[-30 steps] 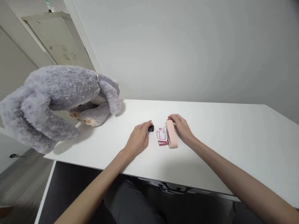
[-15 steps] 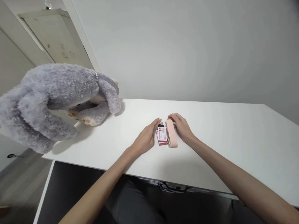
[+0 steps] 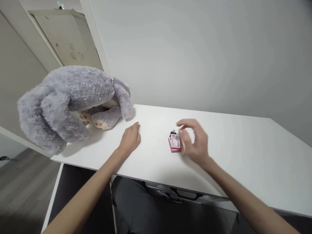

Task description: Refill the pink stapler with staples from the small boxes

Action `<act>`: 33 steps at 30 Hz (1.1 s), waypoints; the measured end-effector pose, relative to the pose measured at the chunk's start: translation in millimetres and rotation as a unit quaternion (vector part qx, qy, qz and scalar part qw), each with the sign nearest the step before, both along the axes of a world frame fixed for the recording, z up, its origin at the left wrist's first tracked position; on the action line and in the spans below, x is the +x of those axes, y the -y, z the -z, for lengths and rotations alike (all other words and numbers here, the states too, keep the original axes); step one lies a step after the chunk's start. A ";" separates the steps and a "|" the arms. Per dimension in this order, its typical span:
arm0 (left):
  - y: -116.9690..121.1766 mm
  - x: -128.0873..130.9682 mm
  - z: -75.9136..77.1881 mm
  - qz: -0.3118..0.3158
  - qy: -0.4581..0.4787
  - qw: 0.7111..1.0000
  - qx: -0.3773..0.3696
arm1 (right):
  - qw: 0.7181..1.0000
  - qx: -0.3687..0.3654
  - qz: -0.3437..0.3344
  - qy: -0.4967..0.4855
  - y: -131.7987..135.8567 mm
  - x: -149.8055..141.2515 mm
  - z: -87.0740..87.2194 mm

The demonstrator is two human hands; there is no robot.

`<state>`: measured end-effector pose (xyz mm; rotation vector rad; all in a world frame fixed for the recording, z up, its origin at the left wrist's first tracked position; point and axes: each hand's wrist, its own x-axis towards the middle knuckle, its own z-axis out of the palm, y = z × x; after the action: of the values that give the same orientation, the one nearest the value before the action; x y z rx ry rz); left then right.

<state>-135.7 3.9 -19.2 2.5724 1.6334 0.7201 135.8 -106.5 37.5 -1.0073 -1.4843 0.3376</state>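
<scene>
My left hand [image 3: 131, 138] rests on the white desk [image 3: 151, 162], fingers curled together with nothing visible in them, left of the small boxes and apart from them. My right hand [image 3: 197, 143], slightly blurred, is just right of the boxes; its thumb and index finger curve apart with a gap between them. Two small white-and-red boxes [image 3: 175, 143] lie stacked and askew. A small grey piece sits on the top box, and a small black item [image 3: 173, 132] with a grey end lies behind them. The pink stapler-like object is almost wholly hidden behind my right hand.
A big grey plush toy [image 3: 80, 87] slumps on the left end of the desk. The wall [image 3: 182, 58] rises behind the desk's back edge. Below the front edge are a black handle [image 3: 186, 195] and my legs [image 3: 136, 204].
My left hand has moved left, away from the boxes, and its fingers have curled. My right hand has come over the pink object with thumb and index apart. The view has shifted slightly.
</scene>
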 end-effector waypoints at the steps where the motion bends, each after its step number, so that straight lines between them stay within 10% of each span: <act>1: 0.0 -0.4 0.5 -0.021 -0.002 1.000 0.005 | 0.998 -0.054 -0.037 -0.003 10.0 -20.4 3.5; 4: 3.1 2.4 3.4 -0.043 -0.016 0.999 0.013 | 0.964 -0.238 -0.116 0.000 22.5 -78.1 33.7; 8: 8.3 3.6 5.0 -0.052 -0.029 0.998 0.017 | 0.956 -0.253 -0.074 0.131 -6.5 -116.2 72.6; 14: 10.6 1.9 2.8 -0.049 -0.038 0.998 0.020 | 0.900 -0.287 0.036 0.326 -74.9 -124.1 69.6; 33: 7.2 0.5 -0.6 -0.040 -0.023 0.999 0.017 | 0.856 -0.311 0.141 0.387 -82.0 -9.2 96.4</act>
<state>-135.2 -3.2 -18.6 2.5783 1.7614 0.7049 126.7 -24.5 -58.9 -2.0325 -1.9460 0.2002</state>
